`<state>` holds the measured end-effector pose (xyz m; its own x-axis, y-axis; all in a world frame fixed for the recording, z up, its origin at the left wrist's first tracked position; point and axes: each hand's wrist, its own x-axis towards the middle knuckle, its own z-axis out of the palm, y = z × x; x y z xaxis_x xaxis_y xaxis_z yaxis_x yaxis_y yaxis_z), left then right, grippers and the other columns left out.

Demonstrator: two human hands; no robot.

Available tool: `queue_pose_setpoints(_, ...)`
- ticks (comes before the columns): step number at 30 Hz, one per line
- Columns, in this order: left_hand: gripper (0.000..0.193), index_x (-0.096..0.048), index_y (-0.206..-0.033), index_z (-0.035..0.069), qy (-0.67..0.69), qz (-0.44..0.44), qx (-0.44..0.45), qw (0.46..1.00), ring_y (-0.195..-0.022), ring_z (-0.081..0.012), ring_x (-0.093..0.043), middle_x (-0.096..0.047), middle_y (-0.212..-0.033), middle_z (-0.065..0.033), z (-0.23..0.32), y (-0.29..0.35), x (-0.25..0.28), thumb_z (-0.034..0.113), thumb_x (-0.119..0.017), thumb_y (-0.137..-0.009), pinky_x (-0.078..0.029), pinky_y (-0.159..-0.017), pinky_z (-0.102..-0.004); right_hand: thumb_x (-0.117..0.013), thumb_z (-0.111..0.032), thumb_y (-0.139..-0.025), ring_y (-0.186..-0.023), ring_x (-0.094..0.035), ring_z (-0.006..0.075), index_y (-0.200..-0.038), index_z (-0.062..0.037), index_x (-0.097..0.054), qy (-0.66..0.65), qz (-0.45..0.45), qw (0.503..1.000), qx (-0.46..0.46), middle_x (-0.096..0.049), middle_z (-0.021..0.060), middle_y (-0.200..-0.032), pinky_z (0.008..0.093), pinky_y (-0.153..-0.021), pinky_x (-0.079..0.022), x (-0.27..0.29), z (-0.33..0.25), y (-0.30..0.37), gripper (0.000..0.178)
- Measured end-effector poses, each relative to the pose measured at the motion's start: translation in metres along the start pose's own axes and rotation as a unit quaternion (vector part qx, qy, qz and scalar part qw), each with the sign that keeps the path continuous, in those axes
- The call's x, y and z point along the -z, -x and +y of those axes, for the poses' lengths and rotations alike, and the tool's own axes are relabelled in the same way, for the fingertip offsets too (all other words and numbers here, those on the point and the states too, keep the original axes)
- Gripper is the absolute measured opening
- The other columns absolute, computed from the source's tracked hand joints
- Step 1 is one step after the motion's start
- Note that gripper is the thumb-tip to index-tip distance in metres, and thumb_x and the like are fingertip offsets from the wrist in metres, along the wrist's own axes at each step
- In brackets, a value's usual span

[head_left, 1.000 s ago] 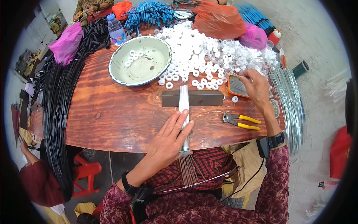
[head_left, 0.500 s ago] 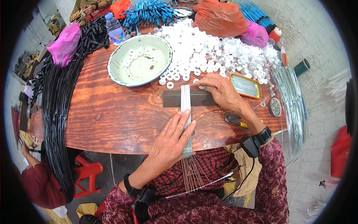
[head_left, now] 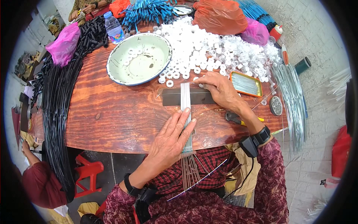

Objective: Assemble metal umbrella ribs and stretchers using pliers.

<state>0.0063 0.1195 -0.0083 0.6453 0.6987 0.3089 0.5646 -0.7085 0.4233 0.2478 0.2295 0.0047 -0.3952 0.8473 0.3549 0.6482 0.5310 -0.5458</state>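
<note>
A narrow flat bundle of thin white strips (head_left: pixel 185 98) lies lengthwise across a dark flat bar (head_left: pixel 170 98) on the table. My left hand (head_left: pixel 168 139) rests on the bundle with its fingers stretched out flat. At the far end of the strips, my right hand (head_left: pixel 220 89) pinches what looks like a fine wire (head_left: pixel 191 82) between thumb and forefinger. Below the table's edge, the strips continue into brownish thin rods (head_left: pixel 189 171) that fan out over my lap. A slim pale rod (head_left: pixel 203 179) slants across their lower ends.
A chipped enamel basin (head_left: pixel 138 76) holds a few white rings, beside a heap of white plastic rings (head_left: pixel 186 44). An orange-rimmed tin (head_left: pixel 247 84) of fine wires, yellow-handled pliers (head_left: pixel 235 118) and a small round dish (head_left: pixel 276 106) lie right. Black rods (head_left: pixel 59 112) hang left; silvery rods (head_left: pixel 294 112) hang right.
The pale rod over my lap has swung to a steeper slant, its right end now higher and nearer the bundle. Both hands keep nearly the same places.
</note>
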Motion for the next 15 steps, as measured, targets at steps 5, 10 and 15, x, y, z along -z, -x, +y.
queue_pose_setpoints(5, 0.064, -0.048, -0.141, 0.005, -0.025, -0.010, -0.003, 1.000, -0.140, -0.0400, -0.036, -0.032, -0.154, -0.0210, -0.0019, 0.0004, -0.0007, 0.020, -0.069, -0.082, -0.038, -0.112, -0.0473, -0.055, 0.001, -0.087, -0.093, -0.061, 0.0324, -0.108, -0.0123, -0.071, 0.001, 0.007, 1.000, 0.008, -0.062, 0.0107, -0.093, 0.0419, -0.082, -0.048, -0.0006, -0.0015, 0.0005, 0.030)
queue_pose_setpoints(10, 0.063, -0.049, -0.140, 0.005, -0.010, -0.005, -0.003, 1.000, -0.139, -0.0406, -0.036, -0.032, -0.154, -0.0214, -0.0015, -0.0007, -0.0005, 0.023, -0.069, -0.082, -0.039, -0.111, -0.0477, -0.056, 0.001, -0.086, -0.093, -0.061, 0.0325, -0.107, -0.0126, -0.071, -0.002, -0.002, 1.000, -0.016, -0.063, 0.0105, -0.093, 0.0419, -0.082, -0.049, 0.0008, -0.0036, 0.0005, 0.029)
queue_pose_setpoints(15, 0.061, -0.050, -0.139, 0.005, 0.000, -0.005, -0.002, 1.000, -0.139, -0.0414, -0.036, -0.033, -0.154, -0.0220, 0.0000, -0.0008, 0.0018, 0.023, -0.068, -0.083, -0.040, -0.110, -0.0480, -0.058, 0.000, -0.088, -0.091, -0.061, 0.0311, -0.108, -0.0114, -0.071, 0.007, 0.013, 1.000, 0.004, -0.063, 0.0104, -0.092, 0.0405, -0.081, -0.049, -0.0031, 0.0011, 0.0004, 0.026)
